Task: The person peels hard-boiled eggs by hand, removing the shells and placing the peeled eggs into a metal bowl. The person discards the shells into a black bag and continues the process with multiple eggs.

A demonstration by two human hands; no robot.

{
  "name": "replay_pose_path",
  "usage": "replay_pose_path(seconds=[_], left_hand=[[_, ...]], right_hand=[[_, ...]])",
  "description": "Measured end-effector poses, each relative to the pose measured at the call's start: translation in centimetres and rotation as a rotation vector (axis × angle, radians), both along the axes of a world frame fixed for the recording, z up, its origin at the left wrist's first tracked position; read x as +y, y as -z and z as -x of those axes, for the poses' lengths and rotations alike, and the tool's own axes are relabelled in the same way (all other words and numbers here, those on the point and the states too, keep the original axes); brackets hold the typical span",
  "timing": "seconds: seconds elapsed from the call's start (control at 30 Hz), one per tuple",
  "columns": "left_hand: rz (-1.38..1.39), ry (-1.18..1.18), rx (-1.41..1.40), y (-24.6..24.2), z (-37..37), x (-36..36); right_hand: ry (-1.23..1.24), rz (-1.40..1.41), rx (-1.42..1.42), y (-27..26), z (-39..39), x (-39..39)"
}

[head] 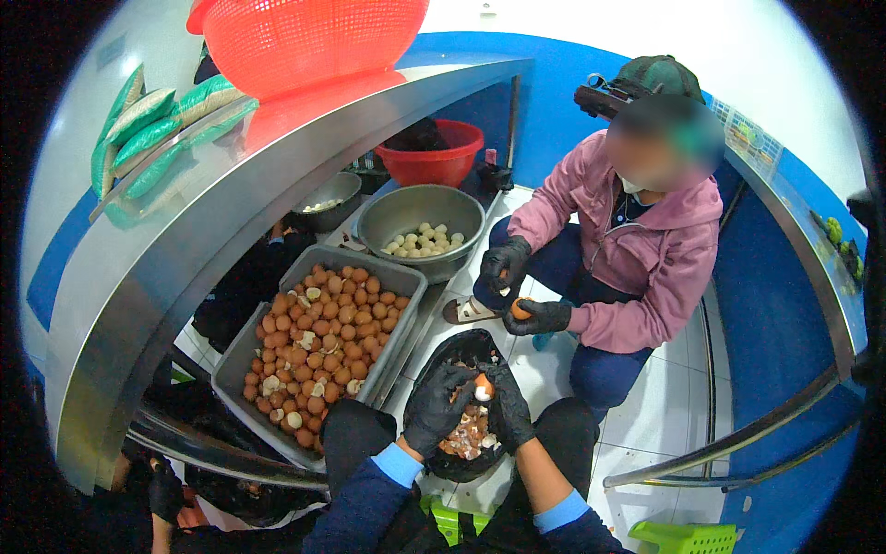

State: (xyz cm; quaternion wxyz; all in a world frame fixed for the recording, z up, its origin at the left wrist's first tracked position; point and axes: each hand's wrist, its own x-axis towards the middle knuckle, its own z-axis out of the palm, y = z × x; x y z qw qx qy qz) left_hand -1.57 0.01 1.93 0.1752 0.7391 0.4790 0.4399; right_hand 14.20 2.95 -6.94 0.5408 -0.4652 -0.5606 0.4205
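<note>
In my right hand [509,408], gloved in black, is a brown egg [484,388] with part of its shell off and the white showing. My left hand [439,408], gloved the same way, is beside the egg with its fingers bent; whether they pinch a bit of shell I cannot tell. Both hands are over a black bag [453,471] that holds broken eggshells [474,433]. To the left, a grey plastic crate [232,384] is heaped with brown eggs [332,325], some of them cracked or partly bare.
A grey basin [422,201] with peeled eggs stands beyond the crate, near a red tub [432,163]. Facing me, a person in a pink jacket [651,256] holds an egg. A steel table [291,138] with a red basket [308,45] arches over the left side. Green stools are low down.
</note>
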Motion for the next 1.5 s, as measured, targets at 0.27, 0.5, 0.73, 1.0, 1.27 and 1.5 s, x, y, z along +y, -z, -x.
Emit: replay_pose_path(seconds=[0.27,0.5,0.73,1.0,1.27,1.5], left_hand=[[0.09,0.081,0.028,-0.1,-0.2,-0.5],[-0.068,0.003,0.183,0.9,-0.2,0.1],[-0.029,0.088,0.036,-0.8,-0.4,-0.4],[-0.162,0.004,0.165,1.1,-0.8,0.1],[0.01,-0.025,-0.108,0.9,0.5,0.7],[0.138,0.141,-0.241,1.0,-0.3,0.3]], right_hand=[[0.164,-0.286,-0.528,-0.9,-0.6,-0.3],[-0.02,-0.095,-0.258,0.5,-0.9,-0.1],[0.012,-0.126,-0.366,1.6,-1.2,-0.1],[0.001,-0.175,-0.471,0.2,-1.2,-0.7],[-0.155,0.36,0.815,-3.8,0.4,-0.7],[-0.016,-0.028,0.002,-0.7,-0.2,-0.4]])
